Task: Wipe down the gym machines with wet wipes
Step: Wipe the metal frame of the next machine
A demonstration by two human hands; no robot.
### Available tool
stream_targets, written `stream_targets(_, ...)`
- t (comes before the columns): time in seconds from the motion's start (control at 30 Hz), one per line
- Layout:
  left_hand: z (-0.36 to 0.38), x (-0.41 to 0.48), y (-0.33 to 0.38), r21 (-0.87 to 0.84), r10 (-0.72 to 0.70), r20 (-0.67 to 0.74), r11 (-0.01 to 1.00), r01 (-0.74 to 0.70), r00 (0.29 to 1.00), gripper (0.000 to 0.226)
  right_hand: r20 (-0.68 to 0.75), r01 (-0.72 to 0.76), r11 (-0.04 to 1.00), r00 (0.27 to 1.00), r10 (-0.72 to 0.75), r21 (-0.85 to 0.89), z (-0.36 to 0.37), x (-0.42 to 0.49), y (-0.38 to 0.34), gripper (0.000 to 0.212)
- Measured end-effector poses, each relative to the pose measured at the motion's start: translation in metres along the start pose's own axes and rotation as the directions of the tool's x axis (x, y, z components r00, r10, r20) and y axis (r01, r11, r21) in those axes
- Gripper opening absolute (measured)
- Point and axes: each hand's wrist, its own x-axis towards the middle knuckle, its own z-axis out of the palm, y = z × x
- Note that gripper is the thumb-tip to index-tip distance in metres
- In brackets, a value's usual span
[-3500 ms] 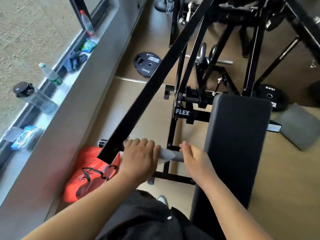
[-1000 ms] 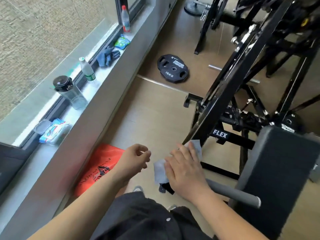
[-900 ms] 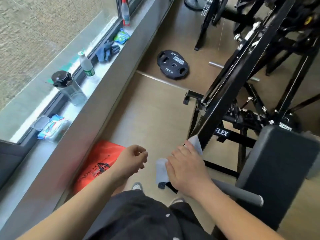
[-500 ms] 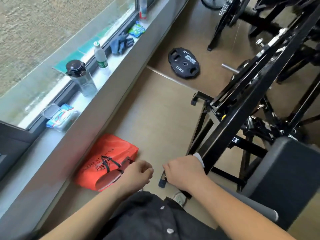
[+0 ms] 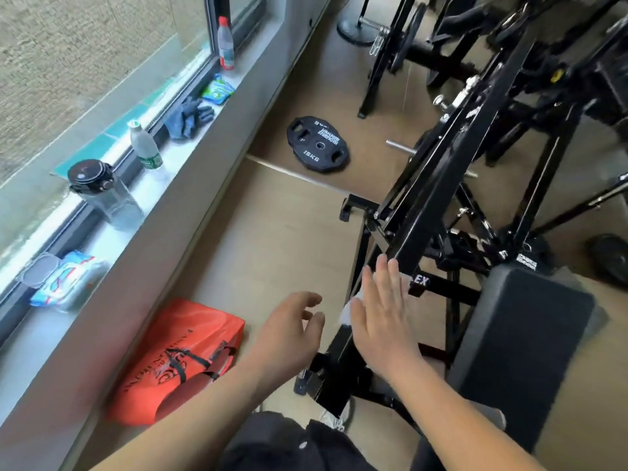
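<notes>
View from a head-worn camera, looking down at two bare forearms in a gym. The right hand (image 5: 380,321) is laid flat, fingers straight and together, against the lower end of a sloped black bar (image 5: 441,185) of a weight machine. A white wet wipe (image 5: 346,312) is pressed between the palm and the bar; only its edges can be seen at the side of the hand and by the fingertips. Nothing is grasped here: the grip is released and the wipe is held by pressure alone. The left hand (image 5: 289,328) hangs just beside it over the floor, fingers loosely curled, its grip released and empty.

A few seconds earlier both hands were at the grey handle near the padded seat (image 5: 520,334), with the wipe wrapped on it. The wipe has since been carried onto the bar. Half a second ago the right hand was curled over it; now it is flattened and set a little higher. The handle is judged done, and a long stroke up the bar looks to be starting.

An orange bag (image 5: 176,358) lies on the floor, and a wipes packet (image 5: 64,282) sits on the windowsill (image 5: 153,186).
</notes>
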Motion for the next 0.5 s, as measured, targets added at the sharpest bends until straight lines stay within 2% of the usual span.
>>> stream_targets(0.13,0.017,0.029,0.03,0.004,0.086,0.036,0.996,-0.086,0.996,0.029,0.029,0.141,0.987,0.989,-0.143,0.077,0.001,-0.018,0.018,0.064)
stream_targets(0.23,0.03,0.058,0.045,0.067,0.084,0.05,0.994,-0.088,0.995,0.03,0.066,0.031,0.995,0.997,-0.037,0.092,-0.018,0.016,0.062,0.064)
stream_targets(0.33,0.045,0.086,0.072,0.115,0.098,0.042,0.988,-0.102,0.994,0.032,0.093,-0.017,1.0,0.996,0.016,0.014,-0.041,0.066,0.094,0.064)
stream_targets(0.5,0.07,0.137,0.12,0.22,0.17,0.003,0.961,-0.166,0.986,0.035,0.008,-0.049,0.994,0.999,0.048,0.1,-0.064,0.134,0.12,0.068)
